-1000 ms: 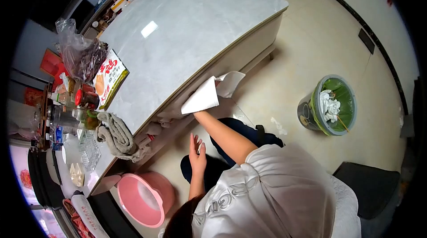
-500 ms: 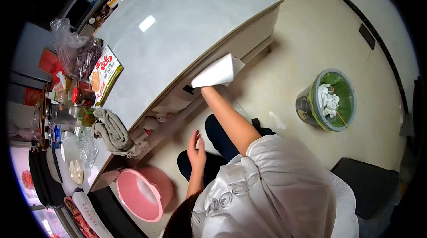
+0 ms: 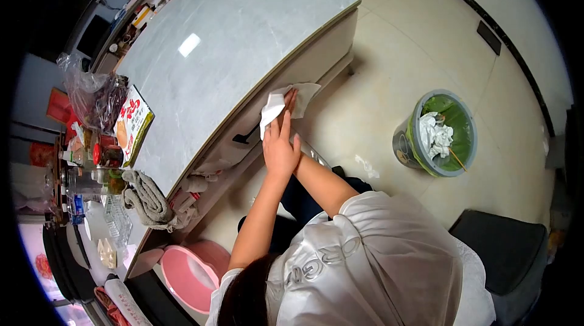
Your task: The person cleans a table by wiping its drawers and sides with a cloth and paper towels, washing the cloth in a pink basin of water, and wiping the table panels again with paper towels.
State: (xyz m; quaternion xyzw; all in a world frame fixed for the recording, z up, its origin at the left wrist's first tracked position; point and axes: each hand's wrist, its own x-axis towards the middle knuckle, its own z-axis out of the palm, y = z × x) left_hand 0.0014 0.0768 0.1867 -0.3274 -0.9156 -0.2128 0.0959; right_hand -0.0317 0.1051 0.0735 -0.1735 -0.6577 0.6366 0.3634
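Observation:
A white paper tissue [image 3: 272, 110] lies folded about my right hand [image 3: 291, 102], beside the drawer front. A thinner flap of it spreads out to the right. My right hand's fingertips show between the two parts; its palm is hidden behind my left hand [image 3: 281, 148]. That left hand crosses in front, fingers stretched up to the tissue's lower edge, thumb apart. Left of both hands is a black drawer handle [image 3: 245, 138] on the side of the grey marble-look table [image 3: 237, 40].
A grey bin [image 3: 404, 143] with a green liner and crumpled tissues stands at right, near a black stool [image 3: 499, 253]. Pink bucket [image 3: 213, 259] on the floor at lower left. A grey towel [image 3: 146, 201], a food packet [image 3: 134, 125] and jars [image 3: 108, 154] crowd the table's left end.
My left hand has risen from beside my knees to the tissue and my right hand. The tissue has opened out, and my right fingers now show. The view has shifted slightly.

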